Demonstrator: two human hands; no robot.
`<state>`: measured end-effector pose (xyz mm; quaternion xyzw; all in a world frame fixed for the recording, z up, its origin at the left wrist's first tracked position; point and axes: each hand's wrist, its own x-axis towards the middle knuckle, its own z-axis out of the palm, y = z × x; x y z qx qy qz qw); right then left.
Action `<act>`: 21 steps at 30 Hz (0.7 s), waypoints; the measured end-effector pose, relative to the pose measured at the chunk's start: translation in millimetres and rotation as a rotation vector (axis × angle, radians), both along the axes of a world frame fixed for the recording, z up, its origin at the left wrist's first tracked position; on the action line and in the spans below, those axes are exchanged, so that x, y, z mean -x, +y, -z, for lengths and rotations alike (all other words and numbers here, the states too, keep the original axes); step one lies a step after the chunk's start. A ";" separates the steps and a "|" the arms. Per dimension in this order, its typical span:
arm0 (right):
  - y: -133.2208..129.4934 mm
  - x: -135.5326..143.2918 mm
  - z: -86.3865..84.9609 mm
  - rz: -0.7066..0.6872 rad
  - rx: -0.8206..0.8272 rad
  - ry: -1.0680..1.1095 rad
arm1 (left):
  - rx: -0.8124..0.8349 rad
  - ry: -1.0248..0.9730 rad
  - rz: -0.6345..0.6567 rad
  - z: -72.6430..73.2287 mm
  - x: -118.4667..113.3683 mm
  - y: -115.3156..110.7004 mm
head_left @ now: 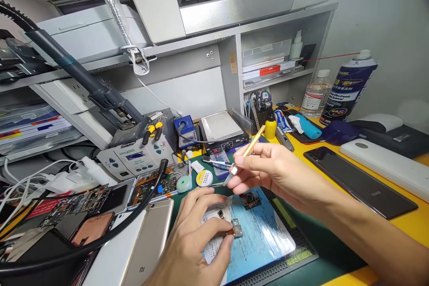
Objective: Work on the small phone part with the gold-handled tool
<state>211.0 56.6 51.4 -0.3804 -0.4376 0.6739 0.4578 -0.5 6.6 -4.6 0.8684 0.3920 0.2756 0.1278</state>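
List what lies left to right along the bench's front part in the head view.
Gold phone → left hand pinching a small metal part → camera module → right hand holding a gold-handled tool → dark phone back → white case.

Left hand (192, 243) pinches low; right hand (264, 172) pinches, raised.

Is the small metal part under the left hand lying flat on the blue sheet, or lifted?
Flat: small metal part lies on blue sheet, left hand fingertips pinning it.

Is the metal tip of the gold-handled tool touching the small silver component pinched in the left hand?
Apart. The head view shows the tool tip raised above the silver component, with blue mat visible between.
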 end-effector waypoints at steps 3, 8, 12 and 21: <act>0.2 -0.5 0.5 -0.008 -0.008 -0.001 | -0.006 0.020 0.003 -0.9 0.1 -0.4; 1.0 -0.2 3.2 -0.039 -0.030 -0.018 | -0.003 0.013 0.022 -1.7 0.9 -1.5; 1.0 2.2 9.2 -0.094 -0.048 -0.022 | -0.012 -0.082 -0.017 -4.8 0.1 -1.6; -2.8 9.1 18.9 -0.191 -0.059 -0.039 | 0.231 -0.396 -0.216 -20.1 2.5 -2.5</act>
